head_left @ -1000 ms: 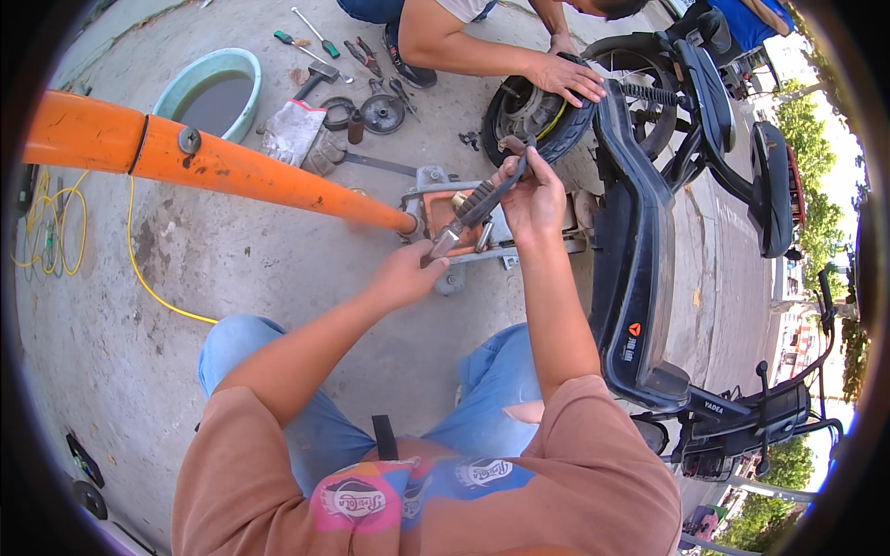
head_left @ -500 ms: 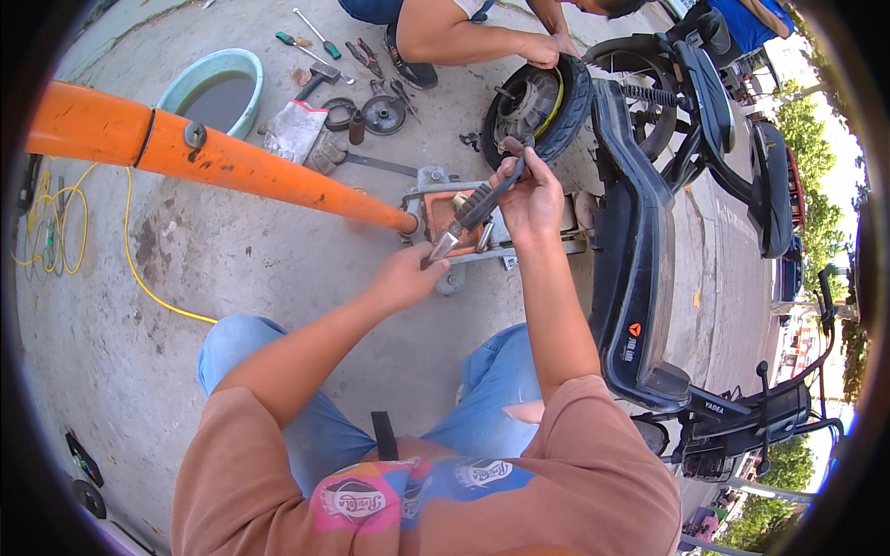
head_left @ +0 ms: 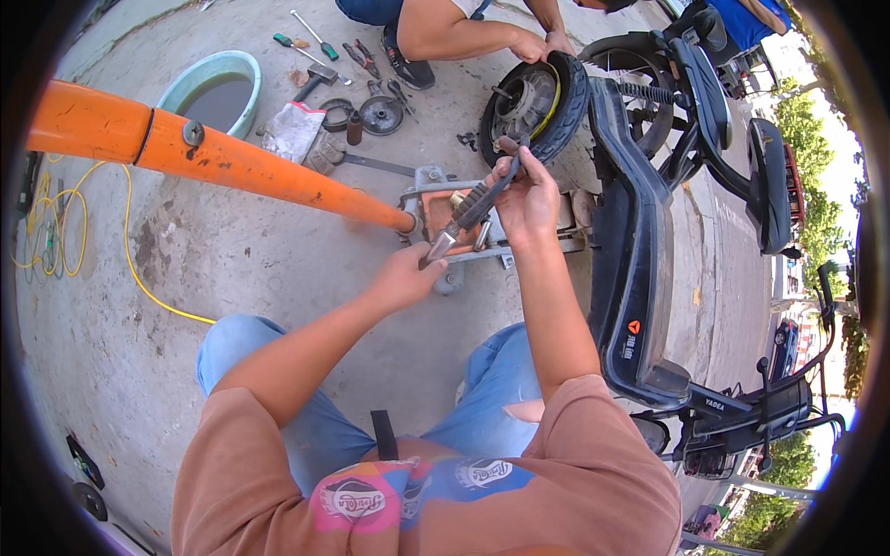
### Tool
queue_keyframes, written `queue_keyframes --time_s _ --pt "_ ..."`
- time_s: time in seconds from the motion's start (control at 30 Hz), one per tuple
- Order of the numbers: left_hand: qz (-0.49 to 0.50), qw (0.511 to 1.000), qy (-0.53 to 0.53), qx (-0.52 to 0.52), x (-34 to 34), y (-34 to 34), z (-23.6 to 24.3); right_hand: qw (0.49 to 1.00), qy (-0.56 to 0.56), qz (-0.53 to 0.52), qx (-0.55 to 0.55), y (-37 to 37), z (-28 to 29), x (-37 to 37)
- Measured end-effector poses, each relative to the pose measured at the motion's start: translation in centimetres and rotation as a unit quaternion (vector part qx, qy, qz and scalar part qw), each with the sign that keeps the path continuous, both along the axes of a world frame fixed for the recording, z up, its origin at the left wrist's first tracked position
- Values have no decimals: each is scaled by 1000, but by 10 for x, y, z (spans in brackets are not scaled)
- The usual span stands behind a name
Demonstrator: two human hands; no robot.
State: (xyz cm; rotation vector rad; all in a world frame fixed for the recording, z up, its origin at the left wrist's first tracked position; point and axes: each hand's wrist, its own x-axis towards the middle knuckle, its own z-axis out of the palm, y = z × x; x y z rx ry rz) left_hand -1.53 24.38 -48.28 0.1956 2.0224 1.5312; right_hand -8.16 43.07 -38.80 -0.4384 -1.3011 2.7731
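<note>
My left hand (head_left: 408, 280) is closed around the near end of a long dark piece, where a shiny metal part (head_left: 441, 246) shows. My right hand (head_left: 528, 206) pinches the far, dark strip-like end (head_left: 505, 176) between thumb and fingers, palm turned up. Whether metal and strip are one piece or two I cannot tell. Both hands are held above a floor jack (head_left: 451, 281) with an orange handle (head_left: 269, 171) slanting up to the left. Just beyond my right hand, a co-worker's hands (head_left: 542, 46) grip the top of a wheel with a black tyre (head_left: 564, 116).
An electric scooter (head_left: 630, 250) stands close along my right. A green basin (head_left: 248, 69) of murky water sits at the far left. Near it lie a hammer (head_left: 320, 76), pliers (head_left: 363, 60), a round metal cover (head_left: 381, 115) and a glove (head_left: 324, 153). A yellow hose (head_left: 139, 269) runs along the left.
My hands and the long dark piece have shifted very slightly left, keeping their grip. The co-worker's hands and the wheel's top have also moved a little left.
</note>
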Motion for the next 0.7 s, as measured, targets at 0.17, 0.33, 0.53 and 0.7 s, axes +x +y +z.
queue_keyframes --time_s 0.17,0.33,0.53,0.7 --pt "0 1000 5 3 1 0 1 1000 -7 -9 12 -4 4 2" --pt "-6 1000 -11 1 0 -1 5 1000 -11 -6 10 -5 5 4" --pt "-7 1000 -1 -2 1 -1 4 1000 -3 4 0 -2 0 3" --pt "-5 1000 0 -9 1 -1 5 1000 -1 5 1 -3 -1 2"
